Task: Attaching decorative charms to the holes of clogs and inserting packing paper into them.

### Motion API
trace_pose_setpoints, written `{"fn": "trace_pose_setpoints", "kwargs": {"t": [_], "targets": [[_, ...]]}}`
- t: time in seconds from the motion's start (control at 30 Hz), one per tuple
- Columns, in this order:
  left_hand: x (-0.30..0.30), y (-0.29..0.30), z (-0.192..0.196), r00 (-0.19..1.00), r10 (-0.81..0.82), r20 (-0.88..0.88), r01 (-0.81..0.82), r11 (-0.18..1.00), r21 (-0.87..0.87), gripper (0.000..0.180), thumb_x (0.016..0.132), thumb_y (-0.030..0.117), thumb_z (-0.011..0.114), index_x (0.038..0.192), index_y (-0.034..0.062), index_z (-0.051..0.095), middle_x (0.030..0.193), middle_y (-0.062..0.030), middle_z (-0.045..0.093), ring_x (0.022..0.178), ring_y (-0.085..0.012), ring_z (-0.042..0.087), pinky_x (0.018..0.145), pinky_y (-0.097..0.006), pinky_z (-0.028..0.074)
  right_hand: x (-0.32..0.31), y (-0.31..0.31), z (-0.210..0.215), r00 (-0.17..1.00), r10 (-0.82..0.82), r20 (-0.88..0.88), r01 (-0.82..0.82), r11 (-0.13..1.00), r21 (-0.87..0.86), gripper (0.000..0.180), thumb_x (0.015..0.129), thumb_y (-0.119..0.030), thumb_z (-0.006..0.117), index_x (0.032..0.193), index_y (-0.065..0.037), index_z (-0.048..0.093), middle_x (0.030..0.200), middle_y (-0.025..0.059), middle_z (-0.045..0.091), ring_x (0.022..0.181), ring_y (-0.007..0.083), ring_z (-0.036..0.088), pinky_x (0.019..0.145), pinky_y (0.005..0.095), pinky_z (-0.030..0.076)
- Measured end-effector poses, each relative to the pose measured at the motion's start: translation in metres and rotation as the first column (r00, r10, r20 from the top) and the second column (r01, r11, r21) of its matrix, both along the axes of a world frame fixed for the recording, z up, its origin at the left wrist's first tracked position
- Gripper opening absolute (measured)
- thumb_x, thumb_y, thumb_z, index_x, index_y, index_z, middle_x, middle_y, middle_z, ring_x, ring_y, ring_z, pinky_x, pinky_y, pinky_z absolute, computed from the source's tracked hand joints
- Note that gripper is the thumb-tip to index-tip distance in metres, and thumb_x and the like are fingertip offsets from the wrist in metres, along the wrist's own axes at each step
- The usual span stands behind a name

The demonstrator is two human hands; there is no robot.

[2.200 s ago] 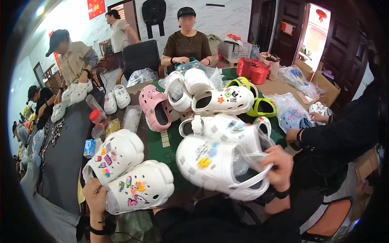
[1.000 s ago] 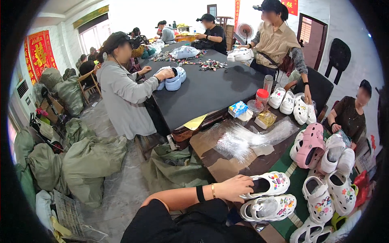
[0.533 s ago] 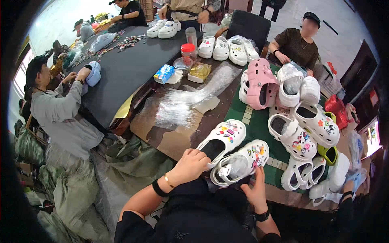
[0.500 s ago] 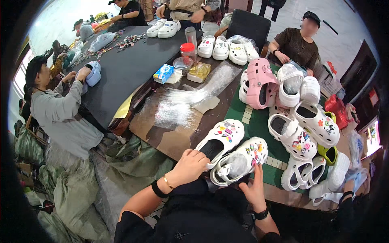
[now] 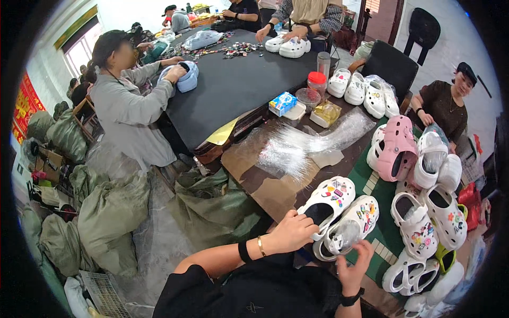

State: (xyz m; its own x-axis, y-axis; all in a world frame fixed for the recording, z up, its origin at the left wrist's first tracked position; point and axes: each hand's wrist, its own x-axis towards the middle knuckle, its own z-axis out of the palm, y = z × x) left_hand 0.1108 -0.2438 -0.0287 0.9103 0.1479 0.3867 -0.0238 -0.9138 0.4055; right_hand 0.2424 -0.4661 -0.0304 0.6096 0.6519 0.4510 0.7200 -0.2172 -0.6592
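Two white clogs with colorful charms lie side by side at the table's near edge, toes pointing away from me. My left hand (image 5: 294, 231) is closed on the heel rim of the left clog (image 5: 338, 192), thumb hidden. Inside the right clog (image 5: 366, 214) sits a clear plastic wad. Beside its heel my right hand (image 5: 354, 269) is held with fingers curved and apart, nothing in it. Whether its fingertips touch the clog, I cannot tell.
To the right are piled white clogs (image 5: 416, 225) and a pink clog (image 5: 396, 148). Clear plastic bags (image 5: 318, 143), a red-lidded jar (image 5: 317, 84) and a blue box (image 5: 282, 104) lie beyond. A co-worker (image 5: 130, 100) handles a light-blue clog (image 5: 188, 79). Green sacks (image 5: 111, 217) cover the left floor.
The view has swung left, so the table appears shifted right and lower. My right hand has come off the right clog's side to near its heel. My left hand keeps its hold.
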Motion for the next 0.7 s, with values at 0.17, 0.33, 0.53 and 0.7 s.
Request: {"fn": "trace_pose_setpoints", "kwargs": {"t": [0.17,0.33,0.53,0.7], "targets": [[0.006,-0.007,0.004,0.999,0.036,0.035,-0.033,0.997,-0.07,0.028,0.076,0.027,0.073,0.1,0.0168,0.064,0.082,0.0,0.058,0.083,-0.0192,0.059,0.079,-0.036,0.036,-0.005,0.019,-0.002,0.978,0.046,0.201,0.001,0.974,-0.227,0.039,0.063,-0.014,0.078,0.092,-0.002,0.055,0.122,0.022,0.047,0.114,0.0425,0.042,0.095,0.0508,0.036],[0.007,-0.01,0.0,0.999,0.038,0.008,-0.036,0.989,-0.14,0.029,0.077,0.027,0.072,0.103,0.0174,0.063,0.085,-0.001,0.059,0.088,-0.0193,0.059,0.08,-0.036,0.035,0.001,0.018,0.004,0.972,0.092,0.217,-0.043,0.975,-0.218,0.035,0.057,-0.008,0.079,0.081,-0.001,0.054,0.124,0.0241,0.046,0.114,0.044,0.042,0.094,0.0526,0.036],[0.006,-0.015,0.006,0.999,0.033,-0.005,-0.034,0.986,-0.164,0.03,0.077,0.027,0.072,0.104,0.0172,0.063,0.087,-0.0013,0.06,0.088,-0.0192,0.059,0.08,-0.036,0.035,0.003,0.011,0.007,0.966,0.126,0.223,-0.054,0.951,-0.303,0.041,0.054,-0.007,0.079,0.082,0.001,0.05,0.128,0.0256,0.044,0.116,0.0456,0.042,0.096,0.0525,0.037],[0.005,-0.008,0.011,1.0,-0.018,-0.007,0.016,0.966,-0.259,0.027,0.081,0.027,0.071,0.103,0.0132,0.064,0.09,-0.0051,0.062,0.087,-0.024,0.06,0.078,-0.038,0.039,0.017,0.003,-0.002,0.982,0.075,0.172,-0.042,0.981,-0.191,0.043,0.061,-0.012,0.08,0.089,0.001,0.05,0.128,0.0249,0.047,0.113,0.0429,0.046,0.095,0.0481,0.038]]}}
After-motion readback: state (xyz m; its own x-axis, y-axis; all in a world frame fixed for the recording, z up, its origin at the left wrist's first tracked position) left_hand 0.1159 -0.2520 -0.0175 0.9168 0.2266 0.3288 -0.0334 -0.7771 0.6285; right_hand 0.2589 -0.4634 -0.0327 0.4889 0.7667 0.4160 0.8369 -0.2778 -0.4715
